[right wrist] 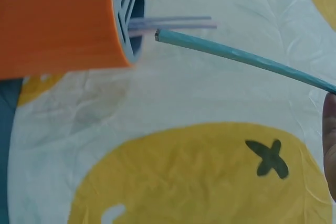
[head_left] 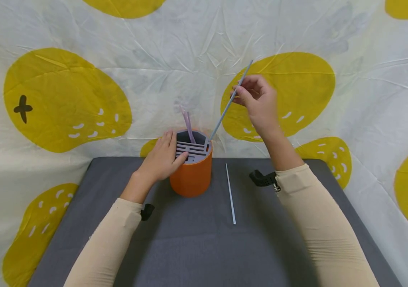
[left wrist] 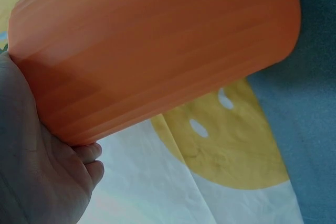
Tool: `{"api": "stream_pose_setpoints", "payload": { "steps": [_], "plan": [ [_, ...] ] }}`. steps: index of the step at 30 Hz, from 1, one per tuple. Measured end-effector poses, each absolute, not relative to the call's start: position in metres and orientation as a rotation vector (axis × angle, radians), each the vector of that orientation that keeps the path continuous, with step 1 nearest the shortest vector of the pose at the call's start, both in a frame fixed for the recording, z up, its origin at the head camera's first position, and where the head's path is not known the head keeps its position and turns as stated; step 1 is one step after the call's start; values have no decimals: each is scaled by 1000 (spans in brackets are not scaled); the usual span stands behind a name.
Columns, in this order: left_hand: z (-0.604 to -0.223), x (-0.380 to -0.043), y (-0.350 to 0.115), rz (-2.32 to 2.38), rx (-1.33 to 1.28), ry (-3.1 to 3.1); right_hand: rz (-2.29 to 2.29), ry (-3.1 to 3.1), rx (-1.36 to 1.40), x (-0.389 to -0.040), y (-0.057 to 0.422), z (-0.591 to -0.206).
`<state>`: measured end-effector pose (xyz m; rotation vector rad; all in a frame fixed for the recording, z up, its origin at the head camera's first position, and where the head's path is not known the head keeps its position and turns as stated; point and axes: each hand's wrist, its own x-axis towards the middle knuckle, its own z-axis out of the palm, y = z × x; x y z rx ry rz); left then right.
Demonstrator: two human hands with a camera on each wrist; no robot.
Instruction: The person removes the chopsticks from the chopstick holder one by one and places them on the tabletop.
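An orange utensil holder (head_left: 192,180) with a grey slotted top stands upright at the back of the table. My left hand (head_left: 160,156) grips its upper left rim, the thumb over the slots. Two thin purple straws (head_left: 188,124) stick up from the large opening at the back of the top. In my right hand (head_left: 261,103), thumb and fingers pinch a long thin blue straw (right wrist: 236,56) near its upper part. It slants down left, its lower end close to the holder's right rim in the head view and outside the top in the right wrist view.
A pale blue straw (head_left: 230,193) lies on the dark grey tablecloth (head_left: 196,255), right of the holder. A white curtain (head_left: 175,48) with large yellow shapes hangs right behind the table. Black straps (head_left: 262,178) show at both wrists.
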<state>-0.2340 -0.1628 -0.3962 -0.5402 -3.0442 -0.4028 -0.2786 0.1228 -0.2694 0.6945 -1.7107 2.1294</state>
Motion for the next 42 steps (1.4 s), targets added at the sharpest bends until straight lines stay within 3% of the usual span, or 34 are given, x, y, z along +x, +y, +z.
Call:
{"api": "stream_pose_setpoints", "payload": {
  "steps": [10,24,42],
  "plan": [
    [-397,-234,-166,-399,-543,-3056,1956,-1953,632,-271,159,-292],
    [-398,-233,-169,-397,-539,-3044,1638,-2365,478,-280,196,-386],
    [-397,-235,-167,-375,-532,-3046,1599,-2708,325,-279,195,-477]
  ]
}}
